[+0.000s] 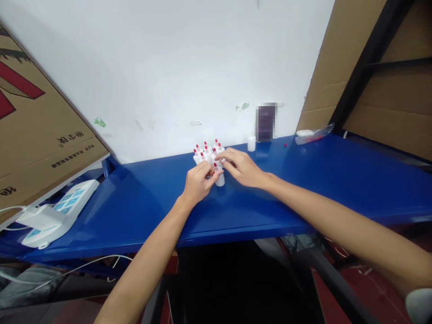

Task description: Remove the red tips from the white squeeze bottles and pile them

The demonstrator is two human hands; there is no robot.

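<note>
A small white squeeze bottle (220,181) with a red-tipped nozzle stands upright on the blue table, in front of a cluster of like bottles. My left hand (200,181) is closed at its upper part, thumb and fingers around the neck. Just above and to the right, my right hand (241,166) has its fingers bent together near the nozzle; whatever they pinch is hidden. Behind the hands stand several white bottles (197,159) with red tips, packed close and partly covered by my fingers.
A white bottle without a visible red tip (251,144) stands near the wall beside a blurred dark panel (266,122). A small red cap (285,145) and a clear plastic bag (314,135) lie to the right. A white power strip (64,211) occupies the left end, below a large carton (40,117).
</note>
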